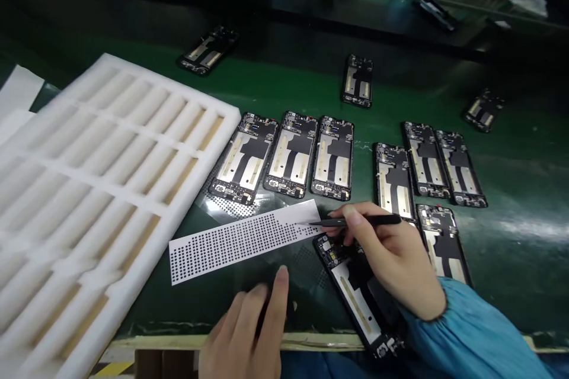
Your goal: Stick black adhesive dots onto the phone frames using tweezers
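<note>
Our right hand [395, 254] pinches black tweezers [355, 221], their tip on the near end of the dotted sticker sheet [240, 243], angled to lift one dot. Our left hand [249, 331], fingers loosely together, rests flat on the green mat [511, 237] below the sheet; a phone frame [355, 296] lies under the right wrist, close for placement.

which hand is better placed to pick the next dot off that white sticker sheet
Right, probably. The right hand holds the tweezers with the tips at the dotted sticker sheet. The left hand rests flat on the green mat below the sheet, holding no tool.
</note>
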`<state>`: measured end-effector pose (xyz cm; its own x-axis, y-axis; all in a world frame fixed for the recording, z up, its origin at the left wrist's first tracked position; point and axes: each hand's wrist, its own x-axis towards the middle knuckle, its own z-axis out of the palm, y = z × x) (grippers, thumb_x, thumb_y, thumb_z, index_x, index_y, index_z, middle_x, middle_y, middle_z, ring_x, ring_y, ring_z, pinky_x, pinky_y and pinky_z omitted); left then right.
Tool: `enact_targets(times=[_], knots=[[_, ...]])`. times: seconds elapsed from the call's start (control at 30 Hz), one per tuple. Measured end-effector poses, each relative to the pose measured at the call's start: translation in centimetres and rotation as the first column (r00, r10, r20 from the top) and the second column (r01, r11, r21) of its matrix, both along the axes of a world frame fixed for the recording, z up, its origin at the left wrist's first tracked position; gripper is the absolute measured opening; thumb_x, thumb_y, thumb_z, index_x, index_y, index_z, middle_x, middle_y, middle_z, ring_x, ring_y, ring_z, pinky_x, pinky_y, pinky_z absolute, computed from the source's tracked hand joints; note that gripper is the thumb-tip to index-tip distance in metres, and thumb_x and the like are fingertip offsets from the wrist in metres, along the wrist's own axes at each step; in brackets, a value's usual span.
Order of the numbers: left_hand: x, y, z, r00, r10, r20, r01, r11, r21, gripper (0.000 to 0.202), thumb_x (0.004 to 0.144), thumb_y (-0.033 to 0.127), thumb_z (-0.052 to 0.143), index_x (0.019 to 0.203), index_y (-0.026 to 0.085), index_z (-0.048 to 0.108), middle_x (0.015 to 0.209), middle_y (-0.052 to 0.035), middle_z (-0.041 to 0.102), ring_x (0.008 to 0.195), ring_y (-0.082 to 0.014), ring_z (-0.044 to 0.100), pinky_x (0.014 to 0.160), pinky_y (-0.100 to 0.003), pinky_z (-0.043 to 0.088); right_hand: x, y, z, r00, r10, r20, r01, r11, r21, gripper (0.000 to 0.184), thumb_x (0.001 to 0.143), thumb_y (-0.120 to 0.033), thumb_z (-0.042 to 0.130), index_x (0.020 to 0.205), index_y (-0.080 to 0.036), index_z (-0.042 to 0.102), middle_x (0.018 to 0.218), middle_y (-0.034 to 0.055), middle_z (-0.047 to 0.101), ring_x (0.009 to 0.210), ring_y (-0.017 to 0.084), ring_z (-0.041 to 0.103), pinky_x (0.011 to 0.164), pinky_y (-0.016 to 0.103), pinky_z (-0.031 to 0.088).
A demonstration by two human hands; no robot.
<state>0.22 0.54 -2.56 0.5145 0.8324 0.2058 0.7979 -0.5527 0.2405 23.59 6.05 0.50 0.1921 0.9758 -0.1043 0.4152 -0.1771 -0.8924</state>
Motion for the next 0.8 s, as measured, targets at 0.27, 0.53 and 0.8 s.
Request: enact_targets(times=[0.27,0.53,0.8], knots=[[1.6,3.9,0.0,0.97,-0.071,-0.232,0.083,0.995,0.047,0.061,0.088,-0.002,0.047,0.146,0.015,0.053,0.157,-0.0091,0.049,0.083,-0.0188,0.066,0.057,-0.029,0.059,0.1,0.2,-1.8,0.999,0.033,-0.018,-0.033,0.999,-0.018,0.031,0.103,-0.041,0.057,0.09,-0.017,0.073,0.074,0.0041,0.074,0.064,0.015,0.07,0.057,0.022,0.057],[1.9,4.9,1.3,0.946,-0.151,-0.288,0.148,0.988,-0.033,0.057,0.09,-0.003,0.048,0.143,0.015,0.056,0.148,-0.0126,0.057,0.084,-0.02,0.07,0.059,-0.029,0.061,0.7,-0.2,-1.8,0.995,0.09,0.034,-0.089,0.995,-0.035,0.029,0.105,-0.036,0.054,0.095,-0.017,0.075,0.072,0.0028,0.073,0.061,0.014,0.068,0.056,0.023,0.055],[1.6,5.1,1.6,0.947,-0.181,-0.265,0.173,0.983,-0.056,0.056,0.091,-0.001,0.047,0.143,0.018,0.058,0.147,-0.0134,0.058,0.083,-0.019,0.072,0.058,-0.028,0.061,0.9,0.1,-1.3,0.986,0.149,0.069,-0.147,0.989,-0.033,0.027,0.105,-0.032,0.053,0.094,-0.02,0.075,0.068,0.0004,0.071,0.062,0.013,0.069,0.056,0.021,0.054]])
